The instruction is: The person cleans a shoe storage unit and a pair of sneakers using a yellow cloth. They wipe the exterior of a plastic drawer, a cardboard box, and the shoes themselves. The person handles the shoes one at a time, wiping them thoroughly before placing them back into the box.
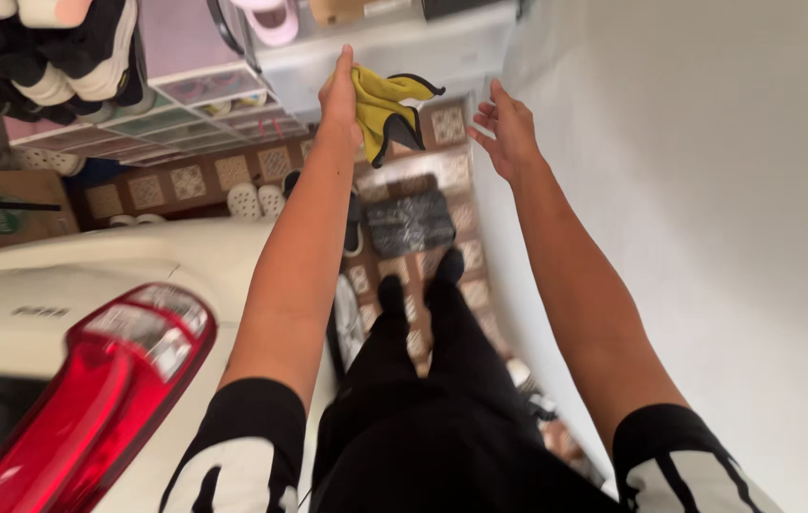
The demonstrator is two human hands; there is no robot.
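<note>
A patterned tile floor (197,180) runs beside a white car (71,285). The left hand (339,95) grips a yellow cloth (385,112) (black-edged, crumpled), hanging just right of it; the right hand (506,131) is open, apart.

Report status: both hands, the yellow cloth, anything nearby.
Left hand gripping yellow cloth, raised. Right hand open, empty, beside cloth. White car at left, white wall at right.

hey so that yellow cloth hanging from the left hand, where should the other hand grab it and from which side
Probably the lower dangling corner of the yellow cloth, approached from its right side. The left hand pinches its top, so the cloth hangs limp with black-edged flaps free, and the right hand is open just beside it.
</note>
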